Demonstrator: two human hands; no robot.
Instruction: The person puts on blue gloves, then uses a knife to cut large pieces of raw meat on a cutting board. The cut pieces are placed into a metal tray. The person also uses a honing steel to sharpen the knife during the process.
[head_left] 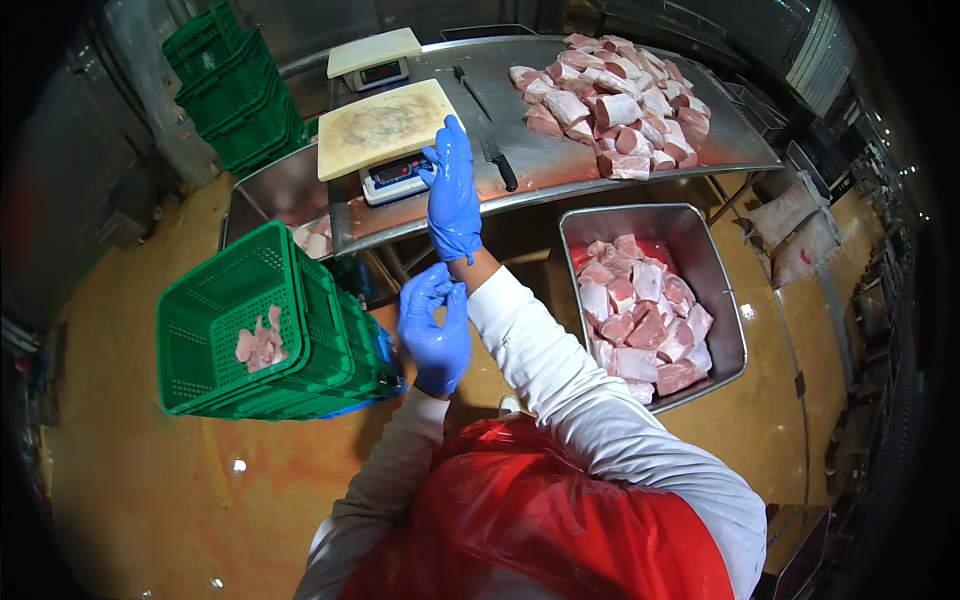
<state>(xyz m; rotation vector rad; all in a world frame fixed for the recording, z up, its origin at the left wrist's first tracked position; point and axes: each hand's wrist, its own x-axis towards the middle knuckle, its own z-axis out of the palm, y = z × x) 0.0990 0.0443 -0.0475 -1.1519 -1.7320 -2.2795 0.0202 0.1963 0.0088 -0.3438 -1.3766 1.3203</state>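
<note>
In the head view, the left hand [433, 330] curls up close to the right wrist, thumb and fingertips drawn together just below the cuff [457, 250] of the blue glove on the right hand [453, 190]; whether it has actually pinched the cuff I cannot tell. The right hand is held up, fingers straight and together, thumb apart, with nothing in it, a pose that seems to leave its wrist free for the left to get at. A strip of bare skin shows between cuff and white sleeve [545, 345]. Beyond the right hand, a board [385, 125] lies on a scale [400, 180], whose display juts out toward the person, likely so it can be read. A knife [497, 160] lies beside them on the table [545, 178], handle toward the near edge, presumably for easy reach. Meat [620, 110] is heaped at the table's right, apparently leaving working room before the scale. A tub [727, 300] of more pieces stands on the right, a crate stack [318, 335] with a few scraps on the left, both handy to the person.
</note>
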